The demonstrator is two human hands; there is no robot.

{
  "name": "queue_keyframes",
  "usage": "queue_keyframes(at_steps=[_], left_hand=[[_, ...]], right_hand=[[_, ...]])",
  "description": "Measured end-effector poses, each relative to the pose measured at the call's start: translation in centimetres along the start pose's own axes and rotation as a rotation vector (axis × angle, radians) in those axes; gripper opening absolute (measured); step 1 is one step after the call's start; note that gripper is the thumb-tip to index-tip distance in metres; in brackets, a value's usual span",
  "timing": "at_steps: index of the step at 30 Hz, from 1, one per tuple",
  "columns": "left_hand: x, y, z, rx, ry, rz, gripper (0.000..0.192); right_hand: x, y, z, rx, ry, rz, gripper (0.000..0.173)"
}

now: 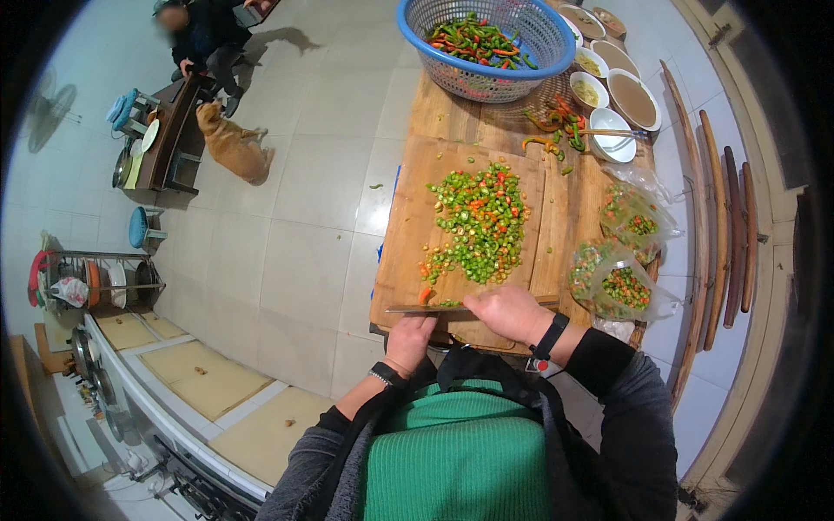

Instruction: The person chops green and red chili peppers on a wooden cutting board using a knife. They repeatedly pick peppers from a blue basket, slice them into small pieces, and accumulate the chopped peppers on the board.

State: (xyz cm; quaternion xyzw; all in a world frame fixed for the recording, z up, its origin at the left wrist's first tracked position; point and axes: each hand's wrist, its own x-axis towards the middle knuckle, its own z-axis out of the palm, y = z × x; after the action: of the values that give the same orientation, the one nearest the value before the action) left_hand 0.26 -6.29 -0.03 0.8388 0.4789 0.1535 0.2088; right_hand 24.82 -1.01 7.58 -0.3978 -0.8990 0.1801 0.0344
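My right hand (pixel 508 314) is closed around a kitchen knife (pixel 427 309), whose blade lies crosswise over the near part of a wooden cutting board (pixel 404 228). Just below the blade is my left hand (pixel 409 340), its fingertips bent at the blade's near side; what lies under them is hidden. A piece of orange-red pepper (pixel 426 295) and a few green slices lie along the blade's far side. Beyond them spreads a heap of chopped green and red peppers (pixel 482 221).
A blue plastic basket (pixel 485 75) of whole peppers stands at the far end. On the right are loose peppers (pixel 554 124), several bowls (pixel 612 135) and plastic bags of chopped peppers (pixel 625 286). A dog (pixel 234 146) lies on the floor; a person (pixel 212 39) sits at the upper left.
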Motion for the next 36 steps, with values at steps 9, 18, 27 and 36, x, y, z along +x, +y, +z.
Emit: queue_keyframes(at_steps=[9,18,27,36], left_hand=[[0.3,0.1,0.1,0.006,0.047,0.018,0.03],[-1.0,0.1,-2.8,-0.016,0.325,-0.233,0.023],[3.8,-1.5,-1.6,-0.032,0.289,-0.245,0.021],[3.8,-0.2,-1.5,-0.03,0.334,-0.245,0.029]], right_hand=[[2.2,0.2,1.9,0.046,-0.053,-0.031,0.01],[0.3,-0.2,2.7,0.171,0.155,0.062,0.014],[-1.3,-2.4,3.4,0.195,0.202,0.361,0.023],[-1.4,-1.8,3.9,0.176,0.132,0.388,0.015]])
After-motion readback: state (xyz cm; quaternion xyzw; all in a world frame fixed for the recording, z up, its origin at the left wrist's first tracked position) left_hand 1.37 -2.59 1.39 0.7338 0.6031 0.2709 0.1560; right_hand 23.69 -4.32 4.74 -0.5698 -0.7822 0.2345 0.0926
